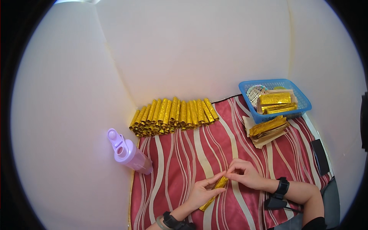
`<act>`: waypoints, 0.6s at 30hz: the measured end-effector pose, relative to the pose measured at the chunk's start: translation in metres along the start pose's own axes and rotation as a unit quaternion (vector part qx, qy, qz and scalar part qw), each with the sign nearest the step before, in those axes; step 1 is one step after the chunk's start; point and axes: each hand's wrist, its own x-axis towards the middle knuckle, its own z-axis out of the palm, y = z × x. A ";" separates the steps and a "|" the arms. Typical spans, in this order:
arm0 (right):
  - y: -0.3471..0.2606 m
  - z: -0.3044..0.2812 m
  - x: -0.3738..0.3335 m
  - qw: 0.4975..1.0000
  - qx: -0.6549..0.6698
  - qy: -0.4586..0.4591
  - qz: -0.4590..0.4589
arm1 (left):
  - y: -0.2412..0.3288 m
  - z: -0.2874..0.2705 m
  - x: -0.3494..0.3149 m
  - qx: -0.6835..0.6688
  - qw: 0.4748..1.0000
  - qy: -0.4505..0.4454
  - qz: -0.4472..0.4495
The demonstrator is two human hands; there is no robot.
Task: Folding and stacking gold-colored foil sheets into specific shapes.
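Note:
Near the front of the striped cloth, my left hand (201,194) is closed around a narrow rolled piece of gold foil paper (208,204). The roll lies slanted, its lower end sticking out below my left thumb. At the upper end, my right hand (245,174) pinches with thumb and forefinger against the same roll. Beyond my hands at the back left lies a pile of finished gold paper tubes (172,113), stacked side by side with open ends toward me. To the right, a loose stack of flat gold and brown paper sheets (268,130) rests on the cloth.
A blue plastic basket (251,109) at the back right holds more gold paper and a small woven basket (254,94). At left stands a purple shaker bottle (132,156). A dark flat phone-like object (320,157) lies by the right edge. White walls enclose the red striped cloth (172,153).

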 end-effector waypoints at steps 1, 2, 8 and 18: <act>0.001 0.000 0.000 0.999 0.014 0.040 0.014 | 0.001 0.002 0.001 -0.040 0.999 0.000 0.004; 0.000 -0.001 0.000 0.999 0.013 0.042 0.011 | -0.002 -0.001 0.001 -0.034 0.999 -0.004 -0.005; -0.022 0.001 0.004 0.988 -0.065 0.135 0.028 | -0.005 -0.016 0.004 0.017 0.999 0.004 -0.042; -0.006 -0.005 0.005 0.997 -0.038 0.072 -0.003 | 0.002 -0.023 0.006 0.068 0.995 0.004 -0.075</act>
